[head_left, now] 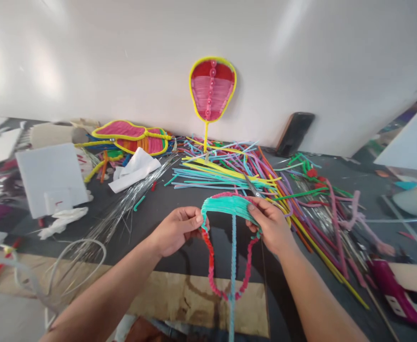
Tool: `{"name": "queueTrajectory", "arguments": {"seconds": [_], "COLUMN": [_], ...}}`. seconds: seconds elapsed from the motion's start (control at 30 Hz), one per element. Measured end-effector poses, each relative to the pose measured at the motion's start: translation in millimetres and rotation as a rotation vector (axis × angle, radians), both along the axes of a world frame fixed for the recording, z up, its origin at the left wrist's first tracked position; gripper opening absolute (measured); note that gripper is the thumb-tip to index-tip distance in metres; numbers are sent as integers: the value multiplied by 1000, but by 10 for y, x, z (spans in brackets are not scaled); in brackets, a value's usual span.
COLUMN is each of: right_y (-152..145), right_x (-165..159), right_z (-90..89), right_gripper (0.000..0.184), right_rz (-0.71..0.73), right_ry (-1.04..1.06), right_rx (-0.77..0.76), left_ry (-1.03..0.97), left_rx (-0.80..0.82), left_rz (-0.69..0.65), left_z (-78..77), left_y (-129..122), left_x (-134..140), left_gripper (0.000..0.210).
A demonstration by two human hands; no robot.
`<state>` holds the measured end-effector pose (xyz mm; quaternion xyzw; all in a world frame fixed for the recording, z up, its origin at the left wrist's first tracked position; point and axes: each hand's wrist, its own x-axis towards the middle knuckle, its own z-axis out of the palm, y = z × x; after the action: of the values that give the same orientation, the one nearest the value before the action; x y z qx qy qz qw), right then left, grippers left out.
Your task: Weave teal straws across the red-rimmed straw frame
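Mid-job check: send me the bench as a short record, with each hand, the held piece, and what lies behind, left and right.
Left hand: pinching the held piece's left end
Right hand: gripping its right end
Held piece: pipe-cleaner loop, teal strands across top, red-pink curve below, blue stem down the middle
Behind: loose pipe cleaners, scissors, upright yellow-rimmed pink panel, leaning phone
Left: white card
Right: magenta glue gun

Table (158, 197) and wall (122, 57): no readable text.
White card (51, 173): a small reddish mark (59, 203) low on its front, too blurred to read.
Cup (415, 202): reddish print at the right edge, illegible.
Magenta tool (388, 282): pale patch (395, 305), nothing legible.
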<state>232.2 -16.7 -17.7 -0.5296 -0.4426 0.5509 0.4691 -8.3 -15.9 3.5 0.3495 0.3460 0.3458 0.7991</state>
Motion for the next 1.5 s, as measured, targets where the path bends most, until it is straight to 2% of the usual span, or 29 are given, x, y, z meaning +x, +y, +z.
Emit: {"name": "queueTrajectory", "arguments": {"seconds": [0.07,0.13,0.27,0.33,0.4,0.5,0.6,0.8,0.9,0.97,1.03,1.1,1.17,1.23,1.33,1.5], "right_y": [8,2,-104,-196,-280,-346,-358,-377,-297,-193,-84,-5,30,38,42,52], "right_x": [-1,-6,-77,-147,-218,-297,-357,-446,-289,-71,184,400,520,535,460,410], "right_z": [-13,-10,108,205,286,325,286,271,282,243,165,71,-3,-32,3,94], "right_gripper": [37,36,27,21,20,20,24,15,19,20,21,24,27,33,43,45], "right_rz": [-10,-70,-176,-110,6,183,299,367,280,89,-29,-20,22,56,59,-49], "right_ry": [-81,-263,-684,-760,-769,-740,-771,-709,-708,-866,-1111,-1334,-1447,-1488,-1491,-1359], "right_rx": [49,185,650,807,861,829,807,869,890,814,657,463,301,190,103,127], "left_ry": [-45,-82,-121,-106,-79,-51,-54,-97,-179,-258,-319,-328,-311,-307,-322,-183], "left_rx": [-9,-11,13,15,-10,-70,-102,-75,-9,36,67,76,73,78,110,123], "left_rz": [-14,-11,25,61,104,153,133,2,-4,21,63,117,176,219,237,251], "left_z": [1,14,37,32,19,7,16,37,68,117,184,250,297,320,337,391], "left_y": [-9,-17,-26,-25,-21,-16,-19,-47,-60,-64,-63,-58,-51,-45,-43,-42], "left_x": [1,5,24,34,40,39,35,31,2,-33,-74,-117,-158,-195,-234,-186], "left_gripper": [28,28,25,23,21,18,18,25,23,23,22,21,20,19,20,20]}}
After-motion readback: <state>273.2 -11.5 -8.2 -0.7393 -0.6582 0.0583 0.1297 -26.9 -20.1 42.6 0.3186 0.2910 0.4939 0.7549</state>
